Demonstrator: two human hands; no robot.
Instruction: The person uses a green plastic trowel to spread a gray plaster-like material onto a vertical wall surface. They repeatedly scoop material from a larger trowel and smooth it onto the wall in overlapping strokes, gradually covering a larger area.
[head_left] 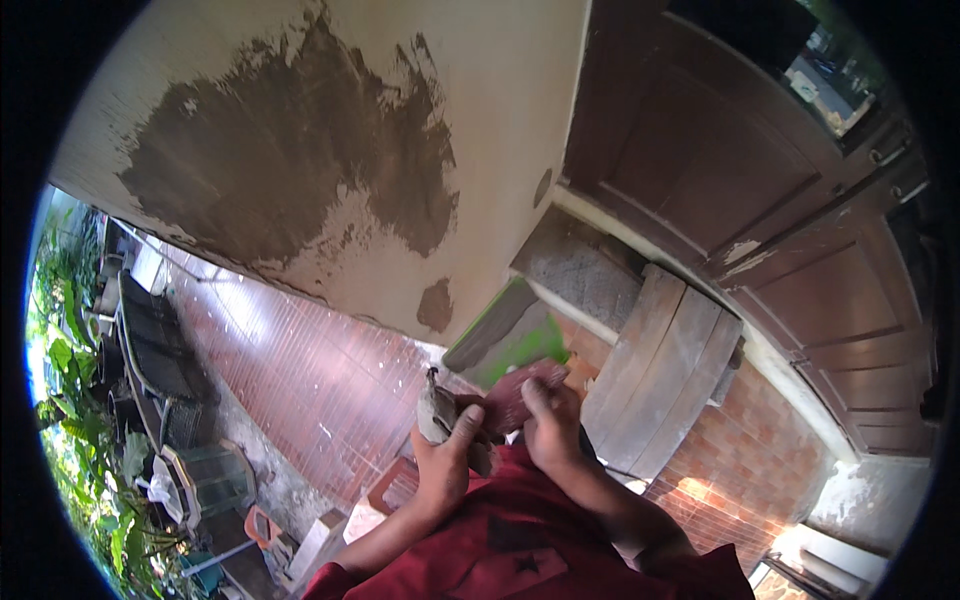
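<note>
My left hand (443, 465) is closed around a grey, cement-smeared object (436, 412) whose kind I cannot make out. Close beside it, my right hand (552, 420) grips a dark red cloth (512, 398), bunched and reaching across toward the left thumb. Both hands are in front of my red shirt. Just beyond them a bright green board (505, 335) is coated with grey mortar. Ahead rises a cream wall (500, 130) with a large rough patch of brown-grey mortar (290, 150) and smaller patches low down near its corner.
A low wooden bench (655, 370) stands at the right, below brown panelled doors (720, 150). Red floor tiles (300, 380) stretch to the left, speckled with white bits. Along the left edge are a dark woven chair (160, 350), a glass-sided box (215, 480) and leafy plants (75, 400).
</note>
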